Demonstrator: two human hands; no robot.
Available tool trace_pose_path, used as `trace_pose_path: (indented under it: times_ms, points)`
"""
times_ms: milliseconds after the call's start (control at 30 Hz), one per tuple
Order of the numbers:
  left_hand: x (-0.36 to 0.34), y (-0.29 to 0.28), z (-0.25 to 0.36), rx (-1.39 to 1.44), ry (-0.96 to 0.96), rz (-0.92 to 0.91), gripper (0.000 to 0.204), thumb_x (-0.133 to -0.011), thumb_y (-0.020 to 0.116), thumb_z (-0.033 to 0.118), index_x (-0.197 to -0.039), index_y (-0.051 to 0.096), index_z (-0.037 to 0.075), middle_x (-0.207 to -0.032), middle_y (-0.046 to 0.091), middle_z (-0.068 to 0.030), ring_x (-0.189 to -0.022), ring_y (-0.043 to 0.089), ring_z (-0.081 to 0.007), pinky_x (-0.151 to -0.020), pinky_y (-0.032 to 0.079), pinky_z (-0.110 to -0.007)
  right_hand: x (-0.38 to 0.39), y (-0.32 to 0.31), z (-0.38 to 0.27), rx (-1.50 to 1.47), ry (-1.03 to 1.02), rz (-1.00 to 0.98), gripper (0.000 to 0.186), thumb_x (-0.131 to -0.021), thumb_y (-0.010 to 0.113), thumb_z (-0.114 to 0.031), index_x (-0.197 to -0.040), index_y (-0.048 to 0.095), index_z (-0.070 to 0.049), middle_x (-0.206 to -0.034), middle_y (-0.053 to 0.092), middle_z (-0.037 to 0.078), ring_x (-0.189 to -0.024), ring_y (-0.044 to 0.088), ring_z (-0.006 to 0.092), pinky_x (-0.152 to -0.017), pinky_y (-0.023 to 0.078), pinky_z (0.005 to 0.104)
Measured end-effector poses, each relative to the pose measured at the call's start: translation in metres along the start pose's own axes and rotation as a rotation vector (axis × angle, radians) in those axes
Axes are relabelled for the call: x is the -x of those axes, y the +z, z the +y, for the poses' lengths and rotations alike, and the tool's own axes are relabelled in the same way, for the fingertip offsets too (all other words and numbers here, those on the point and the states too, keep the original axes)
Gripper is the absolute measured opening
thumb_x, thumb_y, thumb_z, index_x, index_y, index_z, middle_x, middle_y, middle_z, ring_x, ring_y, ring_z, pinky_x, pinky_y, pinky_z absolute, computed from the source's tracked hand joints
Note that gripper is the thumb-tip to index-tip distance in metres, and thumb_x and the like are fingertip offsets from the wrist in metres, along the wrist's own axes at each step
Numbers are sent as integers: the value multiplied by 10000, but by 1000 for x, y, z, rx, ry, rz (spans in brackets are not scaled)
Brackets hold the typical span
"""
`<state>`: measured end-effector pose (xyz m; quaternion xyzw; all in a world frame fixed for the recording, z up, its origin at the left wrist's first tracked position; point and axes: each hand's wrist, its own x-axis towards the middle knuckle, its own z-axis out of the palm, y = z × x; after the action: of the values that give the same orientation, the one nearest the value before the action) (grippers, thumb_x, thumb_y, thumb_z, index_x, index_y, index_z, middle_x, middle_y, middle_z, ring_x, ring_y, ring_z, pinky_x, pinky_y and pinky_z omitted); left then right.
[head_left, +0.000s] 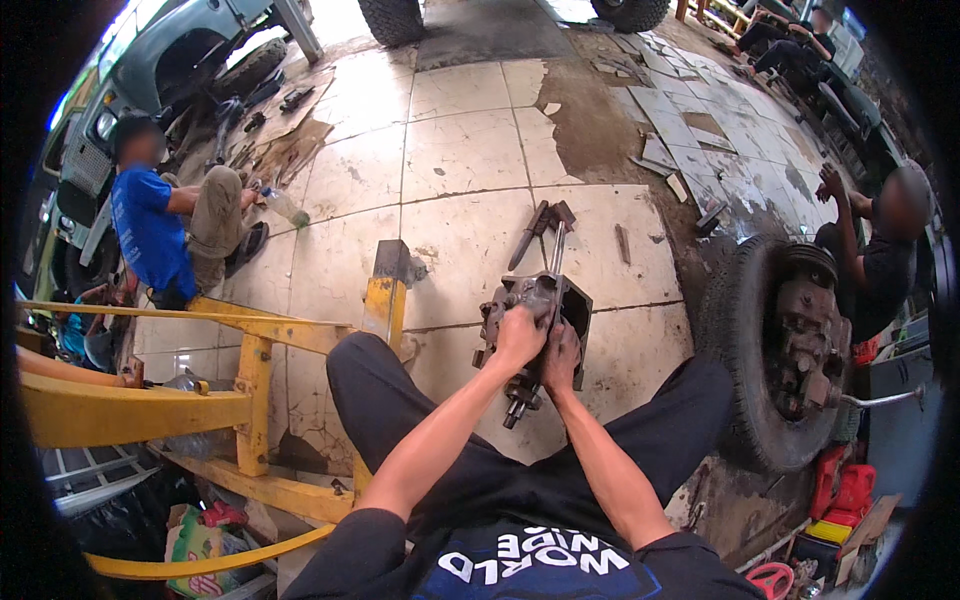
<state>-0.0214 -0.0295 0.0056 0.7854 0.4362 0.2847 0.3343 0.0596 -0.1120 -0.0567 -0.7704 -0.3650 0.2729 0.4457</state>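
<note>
A greasy metal gearbox (577, 307) lies on the tiled floor between my knees, with a dark open cavity on its right side. Its splined shaft (516, 410) points toward me, and slim bright rods (557, 248) stick out at the far end. My left hand (521, 336) is closed over the top of the housing, its fingertips mostly hidden. Right beside it, my right hand (562, 356) is curled against the housing near the cavity. Small parts under the fingers cannot be made out. Just beyond the gearbox lies a rusty brown bar-like piece (527, 238).
A yellow steel frame (258, 405) stands close on my left. To my right are a large tyre (737, 350) and a greasy axle-like assembly (808, 315). One person (155, 215) crouches at left with a bottle (287, 207); another person (880, 245) sits at right. Broken tiles (655, 155) lie ahead.
</note>
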Motion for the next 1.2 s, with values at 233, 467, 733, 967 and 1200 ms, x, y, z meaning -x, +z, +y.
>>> trace_pose_path:
  times_ms: [233,467,733,967,1200]
  points:
    - [7,8,3,1,-80,-17,201,-816,666,180,-981,748,98,-825,660,-261,-811,655,-437,-749,528,-501,-3,-2,10,27,3,80,645,-1027,263,-520,-1379,449,-13,-1385,458,261,-1336,362,432,-1112,224,535]
    - [-25,18,-12,-70,-127,21,151,-810,648,151,-905,733,71,-829,669,-254,-811,658,-448,-741,526,-525,2,5,-5,-3,2,92,744,-1005,214,-600,-1418,415,-14,-1426,432,253,-1369,331,413,-1132,189,525]
    - [-13,4,0,-89,-141,-64,216,-856,659,217,-1026,744,113,-889,664,-266,-876,644,-448,-779,523,-496,2,3,-11,3,-3,128,781,-993,234,-627,-1421,401,4,-1418,440,254,-1357,344,413,-1136,166,516]
    - [-21,2,4,-57,-190,-3,201,-847,656,215,-956,742,70,-857,661,-266,-845,646,-455,-763,524,-502,1,2,-16,10,-41,107,724,-1014,255,-574,-1419,386,12,-1409,452,249,-1338,381,408,-1111,221,524]
    - [3,7,-2,51,-172,-40,250,-810,688,266,-887,731,32,-818,658,-273,-841,658,-444,-755,531,-504,-1,2,8,11,-38,148,708,-1017,252,-569,-1406,410,1,-1388,475,242,-1321,402,402,-1105,233,515]
